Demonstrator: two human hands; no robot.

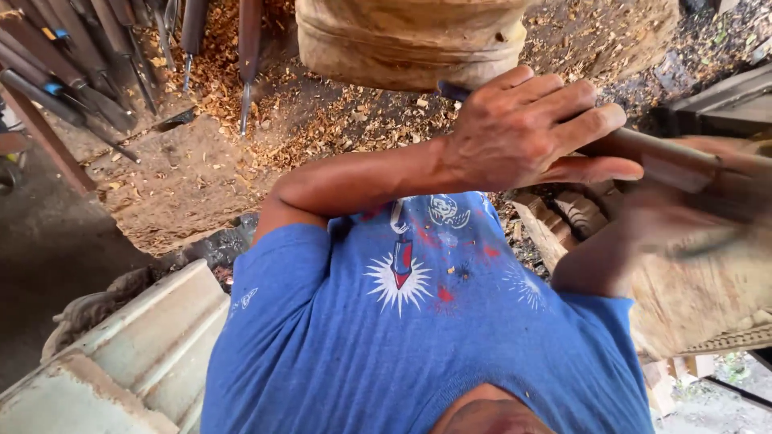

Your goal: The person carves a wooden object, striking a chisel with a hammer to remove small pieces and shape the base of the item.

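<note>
At the far left, a row of chisels with dark handles leans over the ground. Two more tools hang blade-down just beside them, above a spread of shavings. Below these, by the near left edge of the ground, lies a pale moulded slab with a rag bunched against its far end.

The left arm comes out of a blue shirt and crosses the chest toward the right. The left hand is closed around a chisel. The fingers wrap over the top of its shaft and the thumb lies along the underside. The chisel runs slantwise under the palm. Its dark tip shows just left of the knuckles and touches the lower edge of a log, a big rounded piece that stands on the far side of the ground among the shavings. The chisel's thicker brown handle sticks out to the right of the fingers.

Carved wood pieces lie on the ground under that hand, partly hidden by it and by the shirt.

The right hand sits at the handle end of the chisel and is heavily blurred. How its fingers are set, and whether they hold anything, cannot be told. Beneath the right forearm, a broad pale block with a carved edge fills the near right corner.
</note>
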